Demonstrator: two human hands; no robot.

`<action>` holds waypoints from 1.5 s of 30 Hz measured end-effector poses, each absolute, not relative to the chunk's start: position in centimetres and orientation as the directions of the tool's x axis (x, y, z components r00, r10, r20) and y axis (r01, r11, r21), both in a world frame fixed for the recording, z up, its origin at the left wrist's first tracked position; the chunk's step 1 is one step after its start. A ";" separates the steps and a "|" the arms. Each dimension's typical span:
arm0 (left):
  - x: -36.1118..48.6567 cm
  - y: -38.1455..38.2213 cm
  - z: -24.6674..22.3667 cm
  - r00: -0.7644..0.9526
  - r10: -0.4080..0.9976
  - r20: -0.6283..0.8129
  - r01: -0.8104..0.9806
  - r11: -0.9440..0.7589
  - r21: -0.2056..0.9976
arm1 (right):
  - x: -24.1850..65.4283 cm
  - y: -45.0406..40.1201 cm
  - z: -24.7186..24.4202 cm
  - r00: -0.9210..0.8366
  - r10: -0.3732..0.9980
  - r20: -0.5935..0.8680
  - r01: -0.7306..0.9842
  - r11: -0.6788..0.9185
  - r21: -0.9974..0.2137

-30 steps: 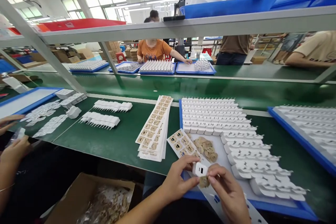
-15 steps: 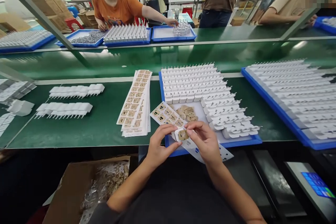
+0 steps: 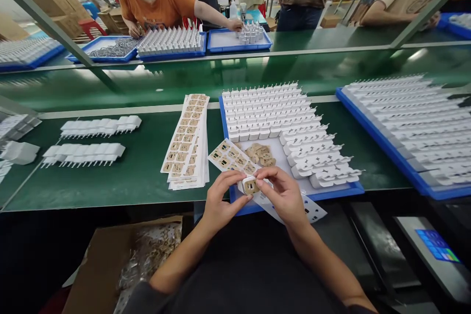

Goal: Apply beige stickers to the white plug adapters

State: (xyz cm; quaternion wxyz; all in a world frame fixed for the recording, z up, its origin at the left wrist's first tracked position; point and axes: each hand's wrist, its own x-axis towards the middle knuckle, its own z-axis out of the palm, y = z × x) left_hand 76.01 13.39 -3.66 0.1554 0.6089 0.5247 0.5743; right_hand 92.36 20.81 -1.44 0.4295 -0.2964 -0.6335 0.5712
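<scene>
Closed around a white plastic housing (image 3: 241, 186), my left hand (image 3: 222, 201) holds it over the near edge of a blue-rimmed tray (image 3: 344, 192). A tan sticker (image 3: 250, 186) with dark slots lies on the housing's end face. My right hand (image 3: 281, 194) pinches the sticker's right edge between thumb and finger. Just behind my hands are a sticker sheet (image 3: 224, 154) and a pile of tan pieces (image 3: 262, 154) in the tray. Rows of white housings (image 3: 265, 110) fill the tray's back and right side.
Stacked sticker sheets (image 3: 187, 142) lie left of the tray. Two rows of white housings (image 3: 84, 152) lie farther left. Another full blue tray (image 3: 390, 149) is at right. An open cardboard box (image 3: 106, 265) stands below the table edge. Across the belt (image 3: 191, 78) a person in orange (image 3: 162, 5) works.
The sticker now lies flatter and straighter on the housing's face, with its slots showing. The whole view has shifted slightly. Another person has come into view at the back.
</scene>
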 end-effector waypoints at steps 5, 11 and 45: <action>76.0 13.4 -3.6 -0.211 0.817 0.536 0.463 -0.399 0.791 | 92.3 20.8 -1.5 -0.440 0.872 0.215 -0.090 0.196 -0.977; 76.1 13.4 -3.8 -0.204 0.804 0.558 0.487 -0.412 0.770 | 92.1 20.4 -1.3 -0.402 0.873 0.275 -0.028 0.289 -0.957; 76.5 14.0 -4.6 -0.221 0.651 0.726 0.549 -0.532 0.644 | 91.4 21.3 -1.1 -0.518 0.811 0.273 -0.185 0.206 -0.961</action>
